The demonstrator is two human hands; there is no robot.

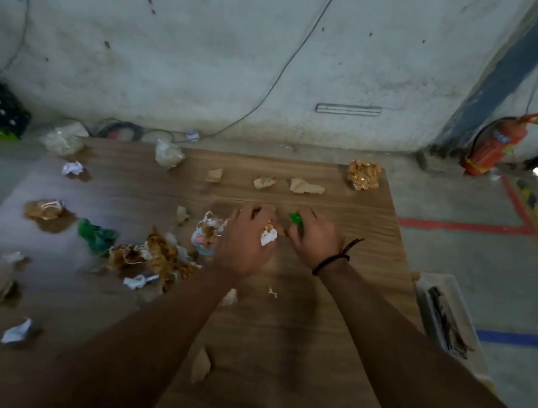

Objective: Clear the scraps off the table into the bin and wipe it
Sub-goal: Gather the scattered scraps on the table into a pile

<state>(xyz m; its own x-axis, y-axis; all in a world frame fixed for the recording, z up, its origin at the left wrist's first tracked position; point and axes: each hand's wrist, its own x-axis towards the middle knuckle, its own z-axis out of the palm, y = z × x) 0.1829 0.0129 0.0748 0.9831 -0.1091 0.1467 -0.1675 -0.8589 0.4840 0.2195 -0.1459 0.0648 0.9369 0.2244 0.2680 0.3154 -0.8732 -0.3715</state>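
Many scraps (163, 258) lie spread over the bench (295, 328), most of them on its left half and along its far edge. The label on the red fire extinguisher (497, 146) by the wall is too blurred to read, and so is the pink print on a small crushed cup (203, 239) near the middle.

The bench has a brown wood-grain top, smooth and flat. On it are torn pieces of brown paper (306, 187), crumpled balls of white paper (72, 168), a crinkled orange-brown wrapper (363, 175) at the far right corner, a cloudy plastic bag (168, 154) and a soft green plastic piece (97, 236).

Both arms reach forward and the hands are close together above the middle of the bench. The left hand (245, 238) is palm down with curled fingers and grips a white paper scrap (269, 237) with a brown bit. The right hand (314, 238), with a black cord (336, 258) at the wrist, curls its fingers round a green scrap (295, 219).
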